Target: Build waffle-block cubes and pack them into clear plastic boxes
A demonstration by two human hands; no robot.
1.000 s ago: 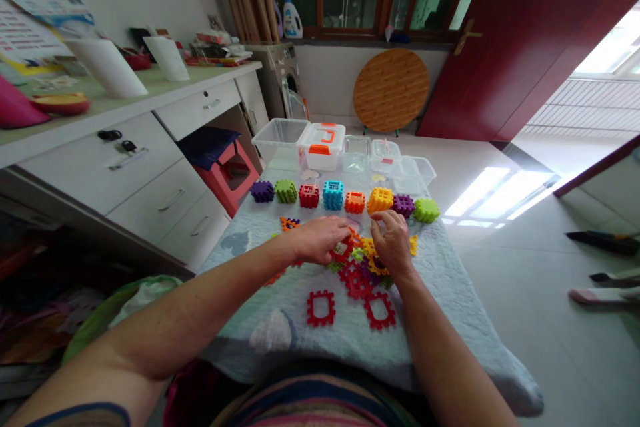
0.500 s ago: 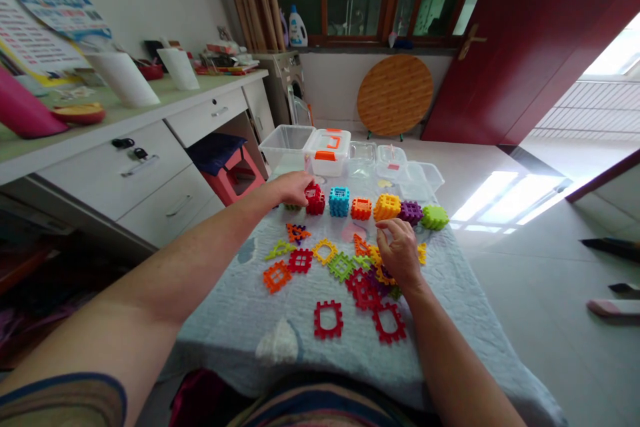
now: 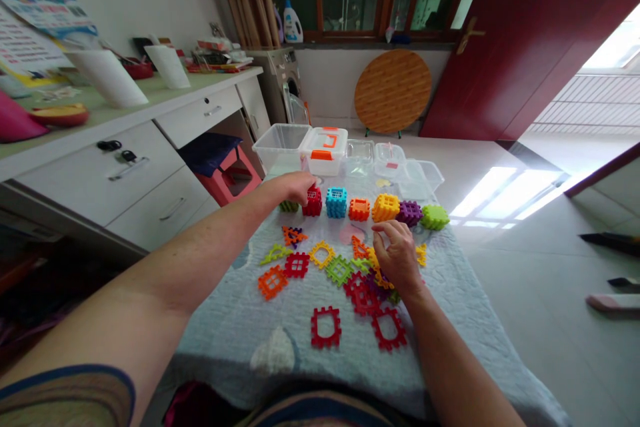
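My left hand (image 3: 303, 187) reaches to a stack of red interlocking plastic pieces (image 3: 313, 203), its fingers closed at the top and left side of it. A green stack (image 3: 289, 206) is partly hidden below that hand. To the right stand a blue stack (image 3: 337, 203), an orange stack (image 3: 359, 209), a yellow stack (image 3: 385, 207), a purple stack (image 3: 410, 213) and a light green stack (image 3: 435, 217). Over a loose pile, my right hand (image 3: 397, 253) is loosely curled, thumb and fingers apart, with nothing visible between them. Red pieces (image 3: 362, 297) lie beside it.
Clear plastic boxes (image 3: 281, 147) line the table's far end, one with an orange-latched lid (image 3: 327, 140). Loose pieces, including a red frame (image 3: 326, 327) and an orange window piece (image 3: 273, 282), lie on the blue cloth (image 3: 225, 340). A stool (image 3: 220, 163) stands at left.
The view has shifted slightly. My left hand stays at the red stack, and my right hand stays over the loose pile with hardly any movement.
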